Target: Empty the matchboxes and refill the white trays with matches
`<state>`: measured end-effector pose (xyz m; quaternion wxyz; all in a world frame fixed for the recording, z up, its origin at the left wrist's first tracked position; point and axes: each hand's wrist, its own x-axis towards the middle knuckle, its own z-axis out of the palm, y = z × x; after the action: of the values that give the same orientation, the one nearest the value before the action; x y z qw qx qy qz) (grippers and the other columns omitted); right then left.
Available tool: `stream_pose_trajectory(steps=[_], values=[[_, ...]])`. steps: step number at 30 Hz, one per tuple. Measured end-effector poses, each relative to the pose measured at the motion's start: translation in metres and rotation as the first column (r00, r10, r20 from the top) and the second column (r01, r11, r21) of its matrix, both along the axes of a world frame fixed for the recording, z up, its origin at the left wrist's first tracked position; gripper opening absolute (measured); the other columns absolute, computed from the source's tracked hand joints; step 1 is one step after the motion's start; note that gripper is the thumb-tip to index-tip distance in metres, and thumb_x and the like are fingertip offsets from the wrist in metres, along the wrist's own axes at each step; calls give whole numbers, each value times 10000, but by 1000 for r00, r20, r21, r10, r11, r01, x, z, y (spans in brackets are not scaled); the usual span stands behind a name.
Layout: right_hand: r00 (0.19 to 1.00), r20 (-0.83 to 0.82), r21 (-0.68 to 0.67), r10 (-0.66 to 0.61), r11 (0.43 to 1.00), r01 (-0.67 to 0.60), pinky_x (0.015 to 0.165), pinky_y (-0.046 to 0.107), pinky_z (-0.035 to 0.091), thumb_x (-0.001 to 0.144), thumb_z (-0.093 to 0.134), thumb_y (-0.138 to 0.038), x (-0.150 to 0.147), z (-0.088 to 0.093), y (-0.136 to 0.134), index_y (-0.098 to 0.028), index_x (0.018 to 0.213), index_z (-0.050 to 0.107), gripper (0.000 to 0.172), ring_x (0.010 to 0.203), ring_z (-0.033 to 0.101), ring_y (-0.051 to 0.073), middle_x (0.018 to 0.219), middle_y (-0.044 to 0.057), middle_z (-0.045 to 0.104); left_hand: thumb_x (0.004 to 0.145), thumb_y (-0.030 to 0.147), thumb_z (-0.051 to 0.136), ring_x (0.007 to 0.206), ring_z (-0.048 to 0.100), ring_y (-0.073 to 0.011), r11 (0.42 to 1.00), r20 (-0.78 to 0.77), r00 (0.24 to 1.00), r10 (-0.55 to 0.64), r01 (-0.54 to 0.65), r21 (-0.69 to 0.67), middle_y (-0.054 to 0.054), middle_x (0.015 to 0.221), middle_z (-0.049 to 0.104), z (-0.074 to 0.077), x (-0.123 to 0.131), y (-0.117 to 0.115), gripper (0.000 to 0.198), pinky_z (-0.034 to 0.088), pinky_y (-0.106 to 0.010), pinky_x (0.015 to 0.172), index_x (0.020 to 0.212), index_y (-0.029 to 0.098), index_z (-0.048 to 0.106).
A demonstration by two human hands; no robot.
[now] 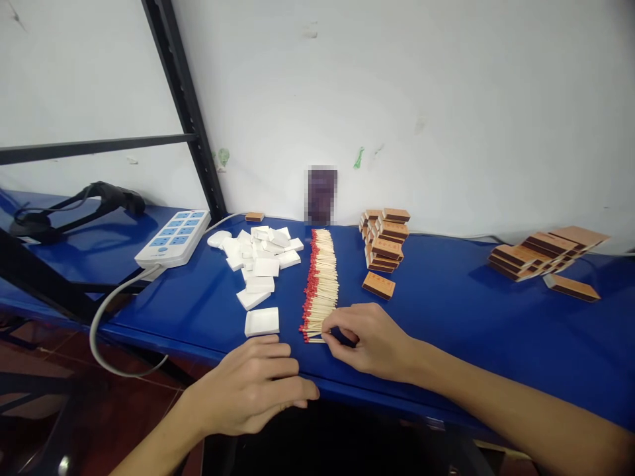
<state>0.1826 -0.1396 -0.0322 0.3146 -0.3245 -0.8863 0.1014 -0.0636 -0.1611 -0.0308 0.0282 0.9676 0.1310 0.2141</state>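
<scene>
A long row of matches (322, 284) lies on the blue table, red heads to the left and pale sticks to the right. At its near end my right hand (364, 337) pinches thumb and forefinger together on match sticks; how many is hidden by the fingertips. My left hand (258, 383) rests by the table's front edge with loosely bent fingers, apart from each other, and no object shows in it. Just beyond it sits a white matchbox tray (262, 322), open side up. More white trays (265, 248) lie heaped behind that one.
Brown matchboxes (387, 248) stand stacked right of the matches, with a single matchbox (379, 285) in front. Another stack (546, 251) is at far right. A power strip (173, 238) with a grey cable lies left, beside a black shelf post (186, 99).
</scene>
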Motion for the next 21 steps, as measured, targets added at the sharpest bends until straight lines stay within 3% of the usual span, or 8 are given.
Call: stream_pose_trajectory(steps=[9,16,21], values=[[999,-9,35,39,999,-39,514,219,349,807,563,-145,-1,4,-2,-180,784,656,102,460,425,79,554,-50,556,910,79,372,636,530,-166,1000,48,999,1,-1,17,-19,711,610,-2,-1,1,311,451,-303,628,1105,182,592],[998,-10,39,67,997,-67,519,226,362,827,556,-152,1,3,-3,-179,767,668,129,469,450,83,571,-33,592,907,85,476,529,568,-117,962,282,938,203,-245,123,5,650,624,-18,9,-2,233,466,-257,541,1095,144,600],[998,23,42,61,997,-62,514,230,346,830,545,-138,2,3,-6,-174,760,688,163,478,444,88,557,-30,571,913,118,502,581,606,-138,922,309,902,302,-359,148,-15,719,655,-23,15,-1,214,494,-274,561,1099,145,605]])
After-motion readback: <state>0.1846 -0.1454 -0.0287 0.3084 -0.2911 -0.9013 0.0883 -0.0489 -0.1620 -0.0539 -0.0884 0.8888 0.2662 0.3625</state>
